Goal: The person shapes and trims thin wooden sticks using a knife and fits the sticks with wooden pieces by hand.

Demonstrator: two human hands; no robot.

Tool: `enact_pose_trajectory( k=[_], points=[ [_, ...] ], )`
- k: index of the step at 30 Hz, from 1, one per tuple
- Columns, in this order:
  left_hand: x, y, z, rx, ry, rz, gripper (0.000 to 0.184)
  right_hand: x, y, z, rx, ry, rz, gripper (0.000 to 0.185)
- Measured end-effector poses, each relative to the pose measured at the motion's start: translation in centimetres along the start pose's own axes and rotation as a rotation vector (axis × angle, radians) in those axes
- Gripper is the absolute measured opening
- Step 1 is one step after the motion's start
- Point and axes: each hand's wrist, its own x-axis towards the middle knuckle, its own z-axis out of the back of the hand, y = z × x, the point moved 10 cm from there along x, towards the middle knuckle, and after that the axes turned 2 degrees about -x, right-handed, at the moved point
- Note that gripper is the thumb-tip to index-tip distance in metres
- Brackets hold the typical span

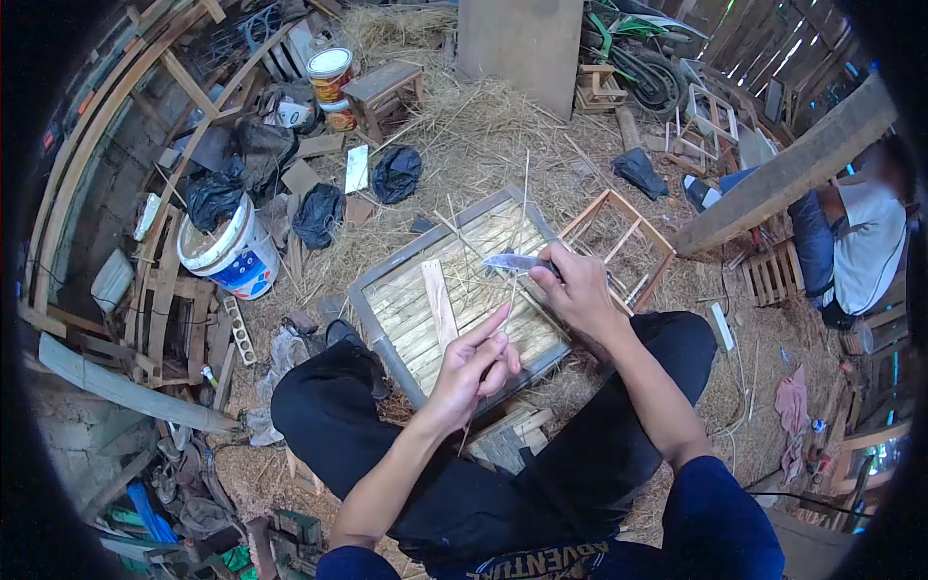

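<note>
My right hand [583, 293] is closed round the dark handle of a knife [519, 262], its blade pointing left. Below it, my left hand [472, 375] pinches a thin straw-like strip [512, 302] that runs up past the blade. Whether the blade touches the strip, I cannot tell. Under both hands lies a framed slatted panel [365, 282] with a grey wooden border. A pale wooden slat [439, 300] and several loose thin strips rest on it.
A small wooden frame [638, 230] lies right of the panel. At left stand a white bucket [230, 253] and black bags [317, 215]. Beyond are a stool [385, 82] and a motorcycle [646, 72]. Behind a slanted post [788, 169], another person [865, 242] sits.
</note>
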Motion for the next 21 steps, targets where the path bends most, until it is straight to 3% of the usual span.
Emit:
enact_pose_trajectory(
  k=[2,6,9,13,17,21],
  points=[
    [0.0,0.3,-0.2,-0.012,-0.006,0.023,0.052,-0.2,-0.4,-0.7,-0.037,0.015,0.009,0.037],
    [0.3,0.1,1.2,-0.073,-0.049,0.005,0.053,-2.8,4.8,-3.5,0.055,0.136,0.283,0.031],
    [0.5,0.0,1.3,-0.077,-0.066,0.002,0.054,-2.1,3.4,-2.8,-0.007,0.084,0.275,0.034],
    [0.1,-0.4,0.3,-0.072,-0.033,0.037,0.057,-0.3,-0.2,0.3,-0.021,-0.046,0.025,0.036],
    [0.4,0.1,0.6,-0.081,-0.037,0.038,0.053,-2.0,3.3,-2.0,-0.005,0.041,0.223,0.036],
    [0.4,-0.6,0.2,0.021,-0.043,-0.015,0.052,-2.4,4.1,-2.6,0.004,0.101,0.247,0.034]
  ],
)
